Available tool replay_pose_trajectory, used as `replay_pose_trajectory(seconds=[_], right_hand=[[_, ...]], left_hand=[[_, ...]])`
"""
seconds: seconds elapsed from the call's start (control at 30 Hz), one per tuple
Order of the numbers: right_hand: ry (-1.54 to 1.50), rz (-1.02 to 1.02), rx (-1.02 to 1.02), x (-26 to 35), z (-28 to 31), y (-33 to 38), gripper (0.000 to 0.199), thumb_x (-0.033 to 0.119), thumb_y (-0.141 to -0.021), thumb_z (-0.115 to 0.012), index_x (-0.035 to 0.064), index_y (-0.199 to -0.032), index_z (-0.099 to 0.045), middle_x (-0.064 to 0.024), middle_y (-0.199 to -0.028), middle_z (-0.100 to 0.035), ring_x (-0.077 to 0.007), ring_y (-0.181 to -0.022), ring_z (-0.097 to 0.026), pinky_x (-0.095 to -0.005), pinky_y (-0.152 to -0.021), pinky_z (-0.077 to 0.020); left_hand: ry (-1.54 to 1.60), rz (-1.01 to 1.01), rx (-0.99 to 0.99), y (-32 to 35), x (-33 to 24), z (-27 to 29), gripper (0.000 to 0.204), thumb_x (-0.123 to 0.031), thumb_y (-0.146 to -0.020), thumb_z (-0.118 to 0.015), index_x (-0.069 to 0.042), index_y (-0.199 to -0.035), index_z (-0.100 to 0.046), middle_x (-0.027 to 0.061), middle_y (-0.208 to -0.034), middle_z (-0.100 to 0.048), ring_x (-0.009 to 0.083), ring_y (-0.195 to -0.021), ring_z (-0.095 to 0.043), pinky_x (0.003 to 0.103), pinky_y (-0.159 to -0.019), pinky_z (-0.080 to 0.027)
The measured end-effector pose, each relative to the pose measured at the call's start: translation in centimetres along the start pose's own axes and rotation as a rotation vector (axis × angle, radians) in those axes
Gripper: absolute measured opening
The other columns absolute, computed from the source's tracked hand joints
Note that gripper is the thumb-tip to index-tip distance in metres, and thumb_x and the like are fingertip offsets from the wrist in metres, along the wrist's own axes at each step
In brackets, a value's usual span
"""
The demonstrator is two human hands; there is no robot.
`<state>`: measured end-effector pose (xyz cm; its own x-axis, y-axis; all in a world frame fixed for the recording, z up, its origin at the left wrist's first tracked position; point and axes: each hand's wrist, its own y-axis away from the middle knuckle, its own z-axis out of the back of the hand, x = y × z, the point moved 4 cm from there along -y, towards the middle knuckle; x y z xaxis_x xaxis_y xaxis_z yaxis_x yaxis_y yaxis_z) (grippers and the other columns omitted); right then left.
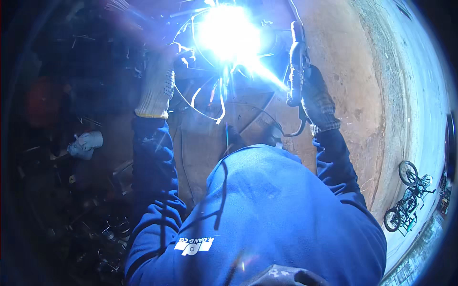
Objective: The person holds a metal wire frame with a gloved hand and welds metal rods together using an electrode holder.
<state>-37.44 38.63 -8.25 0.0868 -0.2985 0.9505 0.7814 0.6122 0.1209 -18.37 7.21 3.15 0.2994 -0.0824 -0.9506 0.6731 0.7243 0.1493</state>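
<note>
A blinding white-blue welding arc [230, 33] burns at the top middle, and its glare hides the work there. My right hand [318, 97], in a knit glove, is closed around a dark welding electrode holder [296, 66]. A bright straight streak runs between the holder's lower end and the arc. Left of the arc is my left hand [160, 81], in a pale knit glove with dark dots. Its fingers look curled beside thin bent metal rods, but glare and shadow hide what they hold. Brightly lit, thin curved strips [210, 114] hang below the arc.
A cable [291, 133] loops below my right hand across the brown ground. A crumpled pale cloth [87, 144] lies at the left among dark scattered metal pieces. Two-wheeled, a bike [408, 198] stands far right on paler ground. The left side is mostly in deep shadow.
</note>
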Motion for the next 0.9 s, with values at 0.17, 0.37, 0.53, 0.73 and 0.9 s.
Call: replay_pose_trajectory(seconds=[0.17, 0.37, 0.53, 0.73, 0.9], right_hand=[[-0.054, -0.104, -0.031, 3.9, -1.2, 0.6, 0.038, 0.030, -0.098, -0.063, 0.0035, -0.123, -0.054, -0.0023, -0.087, -0.059, -0.0095, -0.068, -0.057, -0.0281, -0.060, -0.0489], [-0.078, -0.006, -0.031, -0.3, 0.2, 1.5, 0.045, 0.014, -0.093, -0.066, 0.0061, -0.133, -0.047, -0.0058, -0.092, -0.060, -0.0130, -0.068, -0.059, -0.0296, -0.057, -0.0502], [-0.471, -0.271, -0.044, 0.7, 0.6, 7.7, 0.058, 0.013, -0.091, -0.069, 0.0095, -0.141, -0.039, -0.0087, -0.093, -0.062, -0.0181, -0.069, -0.064, -0.0325, -0.058, -0.0540], [-0.395, -0.268, 0.002, -1.6, 3.3, 14.5, 0.066, 0.011, -0.085, -0.076, 0.0068, -0.140, -0.040, -0.0074, -0.100, -0.062, -0.0171, -0.081, -0.066, -0.0305, -0.069, -0.0568], [-0.323, -0.224, 0.069, -2.0, 2.8, 14.8, 0.072, 0.026, -0.087, -0.078, 0.0016, -0.143, -0.039, -0.0112, -0.120, -0.060, -0.0214, -0.109, -0.061, -0.0361, -0.096, -0.0492]], left_hand=[[-0.105, -0.005, 0.003, 0.0, 0.3, 1.4, 0.034, -0.032, -0.094, -0.058, -0.002, -0.102, -0.072, 0.0091, -0.097, -0.069, 0.0162, -0.080, -0.063, 0.034, -0.079, -0.047], [0.251, 0.003, -0.005, 1.2, -0.6, -0.2, 0.026, -0.024, -0.097, -0.060, -0.001, -0.104, -0.069, 0.0091, -0.089, -0.069, 0.0152, -0.079, -0.066, 0.024, -0.064, -0.050], [0.122, 0.010, 0.042, 0.9, -0.4, 0.6, 0.032, -0.025, -0.097, -0.056, 0.004, -0.099, -0.070, 0.0091, -0.087, -0.067, 0.0197, -0.092, -0.067, 0.030, -0.077, -0.054], [0.085, 0.048, -0.019, 0.9, -0.6, 0.9, 0.032, -0.027, -0.095, -0.059, 0.003, -0.099, -0.070, 0.0091, -0.089, -0.068, 0.0172, -0.089, -0.064, 0.028, -0.079, -0.051], [0.173, 0.083, -0.017, 0.9, -0.8, 0.5, 0.034, -0.030, -0.094, -0.062, 0.002, -0.098, -0.070, 0.0093, -0.090, -0.069, 0.0151, -0.085, -0.062, 0.028, -0.078, -0.049]])
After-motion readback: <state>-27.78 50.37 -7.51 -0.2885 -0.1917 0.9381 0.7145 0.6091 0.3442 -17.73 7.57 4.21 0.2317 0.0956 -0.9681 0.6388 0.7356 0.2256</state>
